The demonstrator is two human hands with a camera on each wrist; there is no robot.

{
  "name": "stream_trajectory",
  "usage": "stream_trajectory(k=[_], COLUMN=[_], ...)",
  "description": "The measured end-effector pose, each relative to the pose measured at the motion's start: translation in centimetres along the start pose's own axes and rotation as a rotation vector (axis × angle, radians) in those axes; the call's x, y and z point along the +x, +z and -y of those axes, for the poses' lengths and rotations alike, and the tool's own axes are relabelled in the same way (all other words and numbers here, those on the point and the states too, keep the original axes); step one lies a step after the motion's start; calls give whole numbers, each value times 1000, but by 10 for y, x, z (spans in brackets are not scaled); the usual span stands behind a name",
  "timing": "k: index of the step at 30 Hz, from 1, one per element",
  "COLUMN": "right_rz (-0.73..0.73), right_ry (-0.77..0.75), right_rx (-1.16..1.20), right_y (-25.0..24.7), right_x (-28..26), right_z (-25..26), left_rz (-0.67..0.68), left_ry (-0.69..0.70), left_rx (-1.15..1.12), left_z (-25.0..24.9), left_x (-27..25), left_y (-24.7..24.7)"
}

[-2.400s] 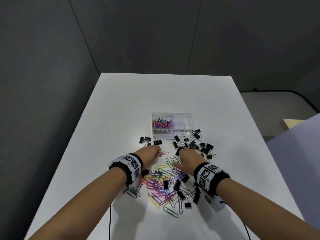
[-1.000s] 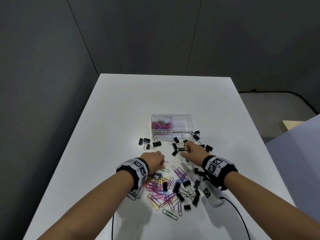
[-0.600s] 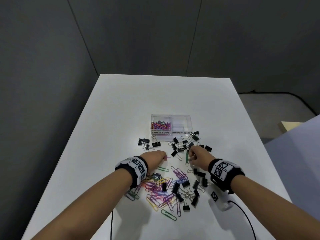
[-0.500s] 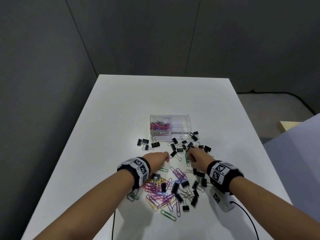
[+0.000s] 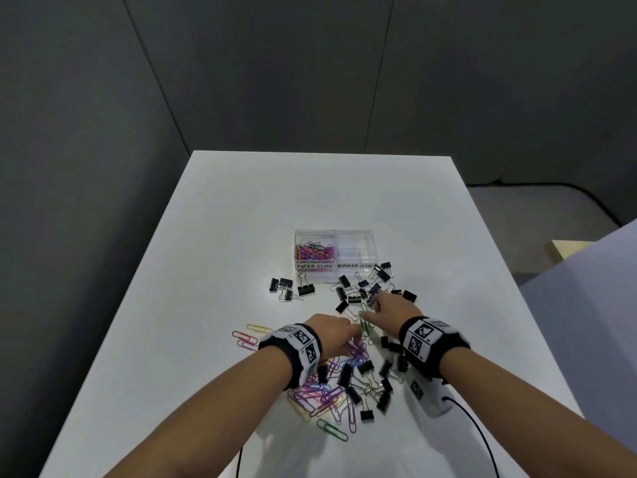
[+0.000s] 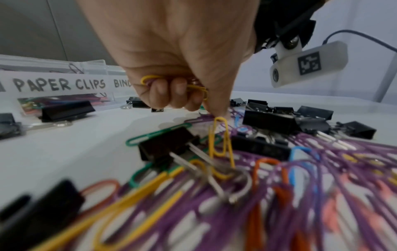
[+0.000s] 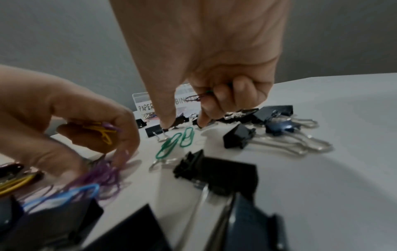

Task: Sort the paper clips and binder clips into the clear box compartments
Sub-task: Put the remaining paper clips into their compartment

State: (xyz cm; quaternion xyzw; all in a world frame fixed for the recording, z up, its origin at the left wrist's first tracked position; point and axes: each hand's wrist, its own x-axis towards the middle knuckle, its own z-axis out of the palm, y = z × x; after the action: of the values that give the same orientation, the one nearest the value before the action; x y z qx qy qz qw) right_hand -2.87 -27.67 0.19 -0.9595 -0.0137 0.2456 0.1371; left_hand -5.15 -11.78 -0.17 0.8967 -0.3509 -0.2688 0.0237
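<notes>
Left wrist view: the left hand [image 6: 171, 56] curls around yellow clips [image 6: 194, 88]. The right hand [image 7: 214, 56] clutches a purple clip [image 7: 194, 98], green clips [image 7: 178, 141] below its fingertips.

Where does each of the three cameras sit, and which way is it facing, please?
Head: worn high, looking forward and down at the white table; both forearms show.
Left wrist: low over the pile, facing the clear box; the left hand grips yellow paper clips.
Right wrist: low, facing the box; the right hand reaches toward green paper clips.
Shared: all views show the box's labels.
</notes>
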Motion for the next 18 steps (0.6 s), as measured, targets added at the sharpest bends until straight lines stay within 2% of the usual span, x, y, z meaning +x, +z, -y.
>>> stream_trajectory(k=[8, 14, 18], right_rz=[25, 37, 48], right_ry=[-11, -40, -94], right_rx=[-61, -161, -234], right_y=[16, 19, 16], right_x=[1, -5, -5], right_z=[20, 29, 30], left_rz=[-21, 14, -11], left_ry=[-139, -177, -195], left_rx=[-32, 126, 170], left_z=[22, 30, 34], left_x=[-15, -26, -31], left_y=[7, -2, -3])
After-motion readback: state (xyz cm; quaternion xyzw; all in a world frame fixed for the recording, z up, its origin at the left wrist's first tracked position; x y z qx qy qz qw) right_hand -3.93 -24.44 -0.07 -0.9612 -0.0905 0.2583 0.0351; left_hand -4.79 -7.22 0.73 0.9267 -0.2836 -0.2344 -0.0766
